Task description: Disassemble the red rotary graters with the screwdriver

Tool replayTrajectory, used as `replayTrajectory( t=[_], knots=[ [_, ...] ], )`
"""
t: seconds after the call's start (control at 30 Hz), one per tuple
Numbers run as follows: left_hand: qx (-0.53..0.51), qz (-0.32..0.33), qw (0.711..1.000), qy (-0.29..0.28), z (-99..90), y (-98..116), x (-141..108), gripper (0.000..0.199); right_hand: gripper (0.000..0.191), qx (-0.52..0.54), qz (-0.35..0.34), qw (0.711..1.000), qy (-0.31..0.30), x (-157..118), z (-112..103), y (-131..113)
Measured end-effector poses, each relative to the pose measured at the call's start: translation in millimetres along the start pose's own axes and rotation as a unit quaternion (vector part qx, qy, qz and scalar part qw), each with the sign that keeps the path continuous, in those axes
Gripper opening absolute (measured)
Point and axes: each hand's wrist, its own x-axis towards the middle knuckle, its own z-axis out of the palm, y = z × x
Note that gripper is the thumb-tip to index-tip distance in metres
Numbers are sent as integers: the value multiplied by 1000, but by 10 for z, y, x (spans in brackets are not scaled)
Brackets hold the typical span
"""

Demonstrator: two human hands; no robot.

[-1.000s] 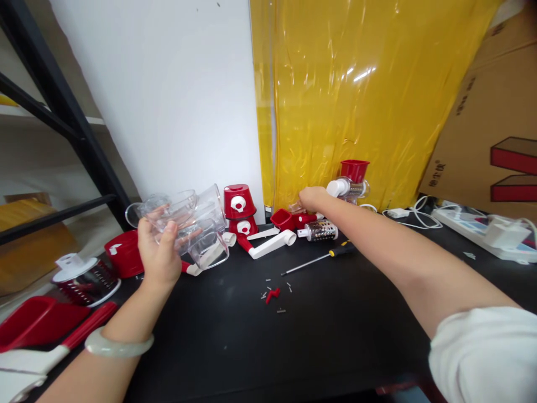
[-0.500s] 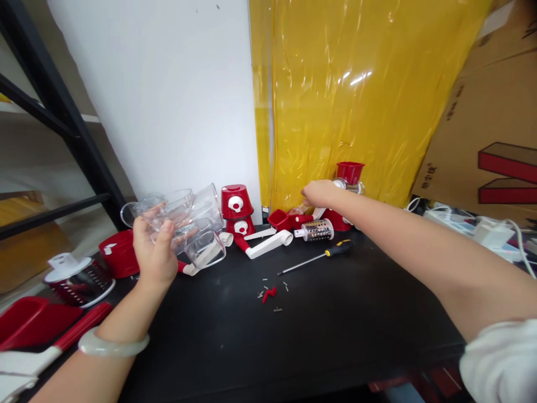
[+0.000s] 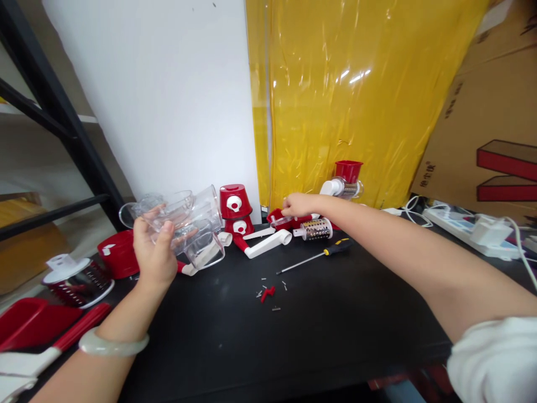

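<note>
My left hand (image 3: 155, 254) is wrapped round a cluster of clear plastic grater housings (image 3: 201, 210), raised over the left of the table. Their exact number is hard to make out. At the back, my right hand (image 3: 301, 205) pinches a small clear plastic part (image 3: 280, 223) above a red tray-like piece (image 3: 274, 214). Its fingers are partly hidden by the back of the hand. In front of it lie a metal grater drum (image 3: 318, 229) and a white crank handle (image 3: 271, 243) with a red grip. Two stacked red bases (image 3: 236, 201) stand between my hands.
A screwdriver (image 3: 314, 258), small metal pins (image 3: 276, 309) and a red bit (image 3: 267, 294) lie mid-table. An assembled grater (image 3: 348, 176) stands at the back right, near a power strip (image 3: 461, 226). Another drum (image 3: 78, 280) and red parts (image 3: 37, 322) sit at left.
My right hand has moved left along the back of the table, with the clear part now at its fingertips. My left hand holds its clear housings almost unmoved.
</note>
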Motion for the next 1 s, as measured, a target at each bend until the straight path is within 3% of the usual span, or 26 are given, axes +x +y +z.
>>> replayTrajectory(
  t=[0.5, 1.0],
  knots=[
    [24, 8, 1000, -10, -4, -9, -7, 52, 44, -46, 76, 995, -37, 233, 327, -33],
    [70, 1, 997, 32, 3, -67, 23, 57, 41, -70, 77, 994, 23, 59, 310, -131]
  ],
)
